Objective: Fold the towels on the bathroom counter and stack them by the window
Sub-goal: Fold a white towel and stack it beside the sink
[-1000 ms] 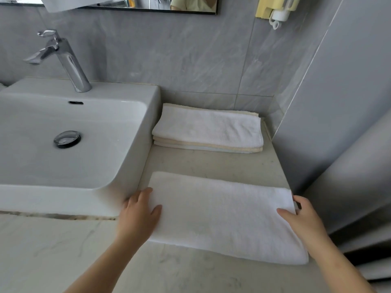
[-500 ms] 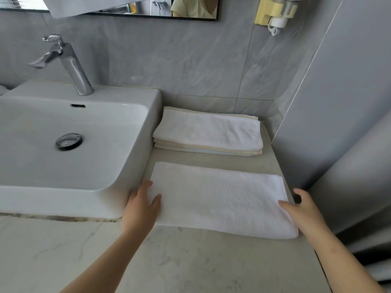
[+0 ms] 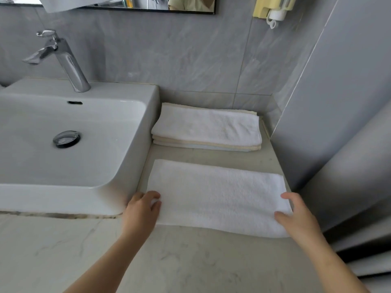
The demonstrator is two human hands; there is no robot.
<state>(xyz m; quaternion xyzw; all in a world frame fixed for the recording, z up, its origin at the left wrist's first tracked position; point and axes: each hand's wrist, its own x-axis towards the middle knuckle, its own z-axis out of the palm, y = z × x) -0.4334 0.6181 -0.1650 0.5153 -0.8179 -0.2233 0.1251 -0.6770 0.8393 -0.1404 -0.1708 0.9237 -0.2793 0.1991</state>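
Change: since half a second ago the left hand (image 3: 140, 210) has curled its fingers, which lay flatter then, onto the towel's near-left corner. The right hand (image 3: 300, 218) has edged onto the near-right corner. The towel (image 3: 215, 197) lies about where it did.
Towel: white, folded into a long strip, flat on the counter (image 3: 179, 261), just right of the sink (image 3: 137, 157) and on the near side of the stack, apart from it.
Left hand: pinches the near-left corner between thumb and curled fingers.
Right hand: thumb on top of the near-right end, fingers curled over the right edge, gripping it.
Stack (image 3: 207, 127): folded towels, white on top and cream layers beneath, at the far end of the counter by the wall.
Sink: white basin on the left, with a chrome drain plug (image 3: 66, 138) in its floor and a faucet (image 3: 63, 58) on its far rim.
Wall: a mirror (image 3: 137, 3) at the top; far right, a yellow holder (image 3: 262, 7) carrying a white piece (image 3: 276, 15).
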